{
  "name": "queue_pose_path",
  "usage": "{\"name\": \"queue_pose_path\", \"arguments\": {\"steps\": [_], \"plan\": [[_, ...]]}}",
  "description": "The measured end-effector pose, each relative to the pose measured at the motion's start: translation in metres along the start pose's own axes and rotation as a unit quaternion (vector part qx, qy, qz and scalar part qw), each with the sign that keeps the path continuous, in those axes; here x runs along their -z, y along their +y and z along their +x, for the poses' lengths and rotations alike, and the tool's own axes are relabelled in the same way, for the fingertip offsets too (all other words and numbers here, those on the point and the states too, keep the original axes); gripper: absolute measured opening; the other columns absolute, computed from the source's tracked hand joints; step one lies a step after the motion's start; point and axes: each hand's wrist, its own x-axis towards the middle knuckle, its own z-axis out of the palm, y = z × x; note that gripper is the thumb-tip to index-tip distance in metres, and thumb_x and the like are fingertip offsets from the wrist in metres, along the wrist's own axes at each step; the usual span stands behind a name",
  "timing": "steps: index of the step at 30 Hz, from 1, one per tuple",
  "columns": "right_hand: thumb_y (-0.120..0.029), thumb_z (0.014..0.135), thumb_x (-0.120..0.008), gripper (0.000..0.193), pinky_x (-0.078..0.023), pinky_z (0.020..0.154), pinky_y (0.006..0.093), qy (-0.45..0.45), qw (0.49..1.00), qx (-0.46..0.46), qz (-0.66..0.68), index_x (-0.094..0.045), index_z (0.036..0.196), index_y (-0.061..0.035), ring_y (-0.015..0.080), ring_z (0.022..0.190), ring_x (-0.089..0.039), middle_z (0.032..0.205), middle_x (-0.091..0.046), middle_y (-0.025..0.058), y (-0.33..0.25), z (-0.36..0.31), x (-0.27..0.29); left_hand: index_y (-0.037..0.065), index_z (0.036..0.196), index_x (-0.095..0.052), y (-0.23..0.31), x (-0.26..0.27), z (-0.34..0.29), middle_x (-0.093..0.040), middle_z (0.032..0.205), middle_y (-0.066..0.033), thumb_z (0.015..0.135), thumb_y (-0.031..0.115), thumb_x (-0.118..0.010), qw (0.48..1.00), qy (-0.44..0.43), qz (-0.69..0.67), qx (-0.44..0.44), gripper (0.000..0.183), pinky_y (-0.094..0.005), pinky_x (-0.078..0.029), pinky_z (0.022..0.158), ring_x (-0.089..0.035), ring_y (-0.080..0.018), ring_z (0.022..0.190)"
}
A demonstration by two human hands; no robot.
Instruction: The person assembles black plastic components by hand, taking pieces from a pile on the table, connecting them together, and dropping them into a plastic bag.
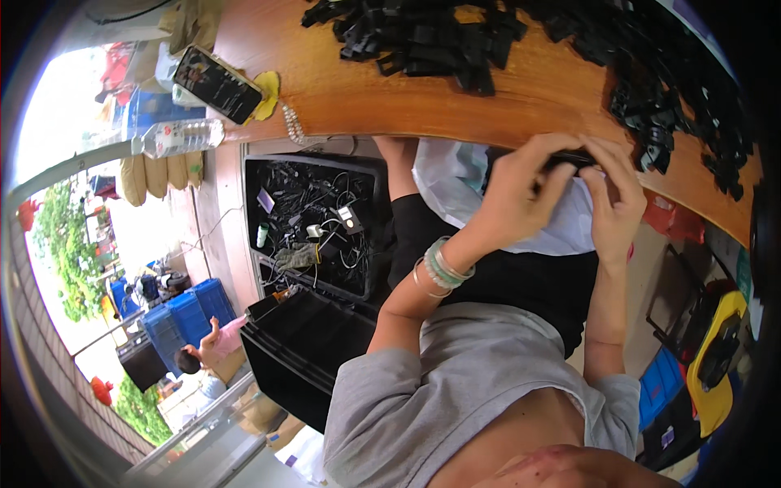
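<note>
My left hand, with bangles on its wrist, and my right hand meet at the front edge of the wooden table. Between them the fingertips of both pinch a small black plastic piece, partly hidden by the fingers. Under the hands a white plastic bag lies over my lap. Farther back on the table is a loose heap of similar black plastic pieces. A second heap of black pieces spreads along the right side, close to my right hand.
A phone leans at the table's left end, near a clear plastic bottle and a beaded strand. Left of my legs stand a black crate of cables and a black bin. A person is outside.
</note>
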Motion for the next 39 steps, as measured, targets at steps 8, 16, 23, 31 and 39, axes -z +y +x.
{"name": "queue_pose_path", "arguments": {"steps": [8, 16, 23, 31, 39], "plan": [[-0.005, 0.080, -0.068, 0.028, -0.048, 0.074, 0.0272, 0.273, 0.927, -0.051, -0.253, -0.068, 0.107, -0.0073, 0.0144, 0.086, -0.060, 0.108, -0.059, 0.0083, 0.043, -0.015, 0.058, 0.003, 0.069, -0.052, -0.008, 0.060, 0.017, -0.060, 0.066, -0.0084, 0.085, 0.008, -0.065, 0.966, 0.208, -0.078, 0.131, 0.021, -0.0218, -0.041, 0.043, -0.054, -0.0140, 0.047], [-0.004, 0.083, -0.063, 0.019, -0.047, 0.075, 0.0270, 0.183, 0.947, 0.052, -0.259, -0.067, 0.102, -0.0049, 0.0215, 0.087, -0.059, 0.108, -0.057, 0.0103, 0.039, 0.013, 0.014, 0.002, 0.093, -0.059, -0.026, 0.033, 0.048, -0.054, 0.069, -0.0117, 0.077, 0.009, -0.070, 0.851, 0.110, 0.507, -0.074, 0.021, -0.0336, -0.045, 0.051, -0.057, -0.0246, 0.057], [0.002, 0.085, -0.057, 0.025, -0.046, 0.064, 0.0271, 0.175, 0.961, 0.012, -0.215, -0.064, 0.107, -0.0077, 0.0203, 0.078, -0.056, 0.097, -0.056, 0.0083, 0.032, 0.007, 0.017, 0.004, 0.096, -0.054, -0.028, 0.030, 0.044, -0.060, 0.076, -0.0145, 0.084, 0.012, -0.058, 0.906, 0.061, 0.418, -0.040, 0.015, -0.0384, -0.046, 0.051, -0.060, -0.0330, 0.061], [0.000, 0.083, -0.058, 0.030, -0.044, 0.074, 0.0347, 0.101, 0.914, 0.022, -0.393, -0.063, 0.111, -0.0099, 0.0272, 0.081, -0.054, 0.092, -0.052, 0.0095, 0.034, 0.019, 0.009, 0.006, 0.086, -0.063, -0.019, 0.045, 0.049, -0.062, 0.075, -0.0114, 0.085, 0.019, -0.059, 0.838, 0.048, 0.543, 0.020, 0.014, -0.0392, -0.047, 0.057, -0.062, -0.0316, 0.067], [-0.006, 0.080, -0.067, 0.027, -0.042, 0.076, 0.0360, 0.078, 0.917, 0.092, -0.381, -0.064, 0.106, -0.0077, 0.0277, 0.087, -0.052, 0.096, -0.052, 0.0087, 0.036, 0.020, 0.037, -0.003, 0.085, -0.064, -0.015, 0.045, 0.047, -0.061, 0.076, -0.0158, 0.076, 0.025, -0.068, 0.898, -0.001, 0.439, 0.002, 0.030, -0.0399, -0.048, 0.059, -0.061, -0.0332, 0.068]]}}
